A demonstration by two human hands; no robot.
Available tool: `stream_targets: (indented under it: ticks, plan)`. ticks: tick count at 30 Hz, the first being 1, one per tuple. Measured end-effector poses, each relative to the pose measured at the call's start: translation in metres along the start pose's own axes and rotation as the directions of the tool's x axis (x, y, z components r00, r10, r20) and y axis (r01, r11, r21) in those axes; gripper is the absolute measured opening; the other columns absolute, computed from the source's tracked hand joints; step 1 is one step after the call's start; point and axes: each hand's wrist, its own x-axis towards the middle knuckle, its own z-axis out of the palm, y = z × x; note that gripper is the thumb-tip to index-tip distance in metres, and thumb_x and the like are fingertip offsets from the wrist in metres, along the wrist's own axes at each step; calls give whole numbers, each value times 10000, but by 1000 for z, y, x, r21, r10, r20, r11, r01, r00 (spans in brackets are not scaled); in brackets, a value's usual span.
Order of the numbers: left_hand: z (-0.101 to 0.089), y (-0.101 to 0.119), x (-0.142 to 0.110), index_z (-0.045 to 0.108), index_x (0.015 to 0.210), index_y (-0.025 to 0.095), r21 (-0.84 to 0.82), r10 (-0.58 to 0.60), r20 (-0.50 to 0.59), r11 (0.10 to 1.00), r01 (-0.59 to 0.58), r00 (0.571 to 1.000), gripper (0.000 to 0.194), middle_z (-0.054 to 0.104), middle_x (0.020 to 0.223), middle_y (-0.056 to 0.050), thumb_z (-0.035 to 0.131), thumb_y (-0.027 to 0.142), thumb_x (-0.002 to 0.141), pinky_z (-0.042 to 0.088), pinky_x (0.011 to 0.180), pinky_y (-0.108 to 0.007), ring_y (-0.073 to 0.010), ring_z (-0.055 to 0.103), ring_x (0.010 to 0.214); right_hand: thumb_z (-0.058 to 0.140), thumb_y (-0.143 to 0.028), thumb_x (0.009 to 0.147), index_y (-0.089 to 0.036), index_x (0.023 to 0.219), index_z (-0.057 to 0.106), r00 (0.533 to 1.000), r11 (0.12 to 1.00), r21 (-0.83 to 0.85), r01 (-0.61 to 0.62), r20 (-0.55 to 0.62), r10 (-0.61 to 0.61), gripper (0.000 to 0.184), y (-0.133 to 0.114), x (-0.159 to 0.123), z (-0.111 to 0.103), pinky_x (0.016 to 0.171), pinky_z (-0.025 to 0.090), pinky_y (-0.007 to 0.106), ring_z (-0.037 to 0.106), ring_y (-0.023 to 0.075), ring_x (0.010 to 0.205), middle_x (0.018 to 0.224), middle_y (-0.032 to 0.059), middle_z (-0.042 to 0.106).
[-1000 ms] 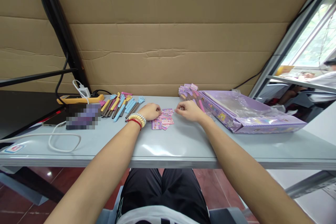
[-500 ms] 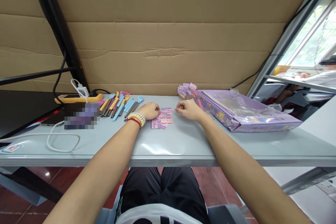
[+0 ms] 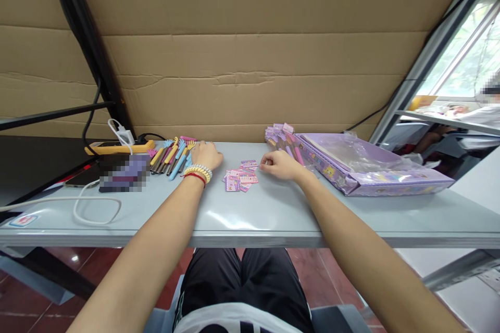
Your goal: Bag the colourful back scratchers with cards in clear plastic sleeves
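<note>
OK, left to right along the grey table [image 3: 258, 218]: white cable [image 3: 96, 222] loops near the front edge. Behind it, a blurred-out purple item [image 3: 125, 174], with a yellow-edged case [image 3: 142, 147] farther back. Just right of those, a row of pens [image 3: 166, 158] with hand-shaped ends, blue, yellow and pink, lying slanted and close together.

Left hand [image 3: 207, 156] is at the right end of that row, back of the hand up, fingers pointing away, over the last pens. Fingertips are hidden, so can't tell if they're clamped on a pen or only touching. Pale bracelet [image 3: 201, 169] and red cord [image 3: 198, 177] on that wrist.

Pink cards [image 3: 241, 177] lie in a loose overlapping pile between the hands, right of the left hand and apart from it; just left of the right hand [image 3: 282, 165]. That one's curled, thumb and index close; can't tell if anything is pinched. Beyond it, a bunch of pens with tags [image 3: 297, 154], touching or just beside the purple box [image 3: 398, 184]. Clear plastic [image 3: 371, 158] lies on the box.
</note>
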Motion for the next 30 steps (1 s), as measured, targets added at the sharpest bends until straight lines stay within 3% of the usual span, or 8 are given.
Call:
stream_targets:
  ticks: [7, 15, 24, 27, 30]
  plan:
    - [-10, -29, 13, 673, 1107, 72, -32, -170, -34, 985, 169, 985, 414, 609, 1188, -240, 521, 265, 773, 435, 923, -443, -367, 538, 1144, 534, -301, 802, -151, 808, 670, 1000, 1000, 9, 13, 0, -13, 203, 2, 0, 0, 581, 332, 226, 520, 128, 640, 707, 23, 631]
    - [-17, -80, 32, 685, 1040, 61, -124, -404, -55, 910, 395, 913, 428, 652, 1115, -256, 513, 357, 783, 465, 825, -414, -360, 601, 1055, 538, -294, 805, -149, 801, 672, 1000, 1000, 22, 0, -9, 1, 197, 1, -1, -1, 580, 331, 225, 519, 125, 635, 703, 23, 630]
    - [-26, -66, 27, 678, 1052, 81, -58, -325, -15, 944, 323, 946, 397, 641, 1138, -251, 538, 307, 758, 485, 806, -403, -349, 615, 1036, 542, -274, 805, -145, 818, 685, 1000, 1000, 10, 14, -22, -14, 192, 0, 0, 0, 604, 347, 226, 544, 132, 665, 734, 33, 652]
    - [-35, -80, 26, 669, 1064, 66, 38, -343, -10, 938, 343, 939, 416, 627, 1145, -269, 576, 294, 729, 490, 822, -424, -369, 609, 1045, 536, -275, 803, -146, 812, 690, 999, 1000, 6, 28, -43, -28, 201, 1, 0, 1, 594, 342, 229, 543, 133, 656, 726, 37, 652]
    - [-43, -111, 23, 680, 1016, 50, 66, -361, -50, 929, 364, 931, 414, 631, 1109, -288, 616, 309, 699, 481, 840, -489, -423, 592, 1049, 531, -268, 802, -144, 811, 692, 998, 999, -5, 46, -50, -46, 203, 0, 1, 1, 601, 343, 230, 543, 134, 662, 728, 40, 653]
